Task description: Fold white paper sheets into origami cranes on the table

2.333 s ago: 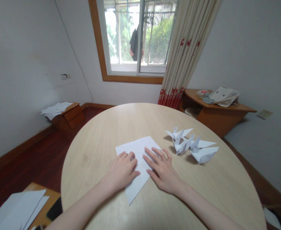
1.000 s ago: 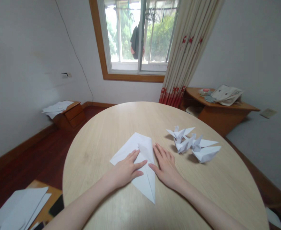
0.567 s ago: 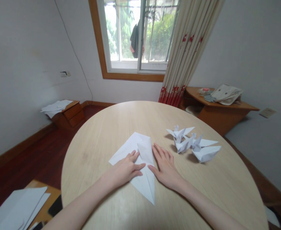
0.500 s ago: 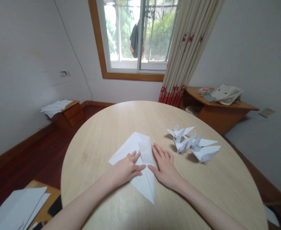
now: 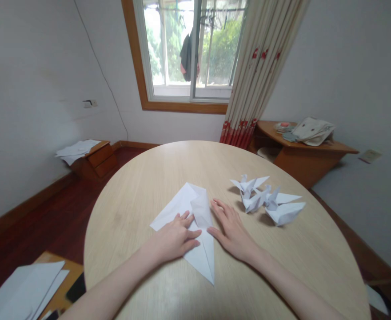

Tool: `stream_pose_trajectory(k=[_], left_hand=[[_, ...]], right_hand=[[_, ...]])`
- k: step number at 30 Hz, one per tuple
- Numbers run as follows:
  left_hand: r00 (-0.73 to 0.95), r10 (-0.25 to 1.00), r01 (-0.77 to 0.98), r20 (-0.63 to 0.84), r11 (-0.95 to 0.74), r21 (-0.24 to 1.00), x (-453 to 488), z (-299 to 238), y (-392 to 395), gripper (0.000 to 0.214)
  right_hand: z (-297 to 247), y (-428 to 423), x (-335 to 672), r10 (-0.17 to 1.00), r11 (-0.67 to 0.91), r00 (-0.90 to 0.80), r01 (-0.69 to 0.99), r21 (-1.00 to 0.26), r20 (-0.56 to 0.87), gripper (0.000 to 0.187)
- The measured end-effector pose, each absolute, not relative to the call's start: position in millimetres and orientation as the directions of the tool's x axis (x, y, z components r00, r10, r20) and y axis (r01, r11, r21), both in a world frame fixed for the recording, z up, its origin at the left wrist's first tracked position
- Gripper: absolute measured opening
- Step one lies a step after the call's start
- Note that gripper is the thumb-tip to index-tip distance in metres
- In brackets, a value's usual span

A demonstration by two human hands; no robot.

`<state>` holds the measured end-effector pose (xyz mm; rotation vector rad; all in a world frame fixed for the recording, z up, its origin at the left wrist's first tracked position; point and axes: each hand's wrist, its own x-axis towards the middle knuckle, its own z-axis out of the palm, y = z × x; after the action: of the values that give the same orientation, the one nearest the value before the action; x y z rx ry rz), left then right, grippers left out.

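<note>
A partly folded sheet of white paper (image 5: 200, 258) lies on the round wooden table (image 5: 142, 178), one long point aimed toward me and a raised flap along its right side. My left hand (image 5: 178, 235) rests on top of it, fingers spread, covering its middle. At the paper's right edge, my right hand (image 5: 230, 229) lies with fingers stretched out; the thumb tip touches the edge or sits just beside it. Beyond that hand stand several folded white paper birds, the nearest bird (image 5: 286, 213) to the right and another (image 5: 249, 182) farther back.
White sheets (image 5: 22, 289) lie on a low wooden surface at the lower left, beside a dark object (image 5: 76, 289). More papers cover a small drawer cabinet (image 5: 100, 155). A corner desk (image 5: 318, 155) holds a cloth bag (image 5: 313, 131). Behind the table are a window and a curtain (image 5: 249, 89).
My right thumb has slid slightly right, off the paper's inner part toward its edge. My left hand stays nearly in place on the paper.
</note>
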<state>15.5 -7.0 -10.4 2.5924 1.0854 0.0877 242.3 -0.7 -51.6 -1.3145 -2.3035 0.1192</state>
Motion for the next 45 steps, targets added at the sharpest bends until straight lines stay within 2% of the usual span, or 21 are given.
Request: stream_pose_trajectory(k=[7, 12, 18, 22, 31, 45], left_hand=[[0.713, 0.701, 0.669, -0.019, -0.671, 0.318, 15, -13, -8, 0.031], [0.71, 0.704, 0.671, -0.01, -0.672, 0.313, 15, -17, -8, 0.031], [0.71, 0.704, 0.666, 0.021, -0.68, 0.307, 15, -21, -7, 0.031], [0.711, 0.703, 0.672, 0.006, -0.682, 0.289, 16, -18, -8, 0.03], [0.71, 0.704, 0.656, 0.03, -0.677, 0.334, 15, -20, -9, 0.03], [0.71, 0.704, 0.67, 0.011, -0.681, 0.297, 16, -15, -9, 0.03]], right_hand=[[-27, -1, 249, 0.824, 0.558, -0.468, 0.766, -0.318, 0.318, 0.01], [-27, -2, 249, 0.794, 0.603, -0.556, 0.774, -0.195, 0.247, 0.022], [-30, -3, 246, 0.771, 0.634, -0.596, 0.751, -0.185, 0.223, 0.022], [-29, -5, 242, 0.769, 0.639, -0.606, 0.74, -0.212, 0.202, 0.02], [-26, -7, 239, 0.774, 0.629, -0.614, 0.72, -0.293, 0.155, 0.018], [-23, -20, 232, 0.724, 0.66, -0.685, 0.653, -0.371, 0.083, 0.017]])
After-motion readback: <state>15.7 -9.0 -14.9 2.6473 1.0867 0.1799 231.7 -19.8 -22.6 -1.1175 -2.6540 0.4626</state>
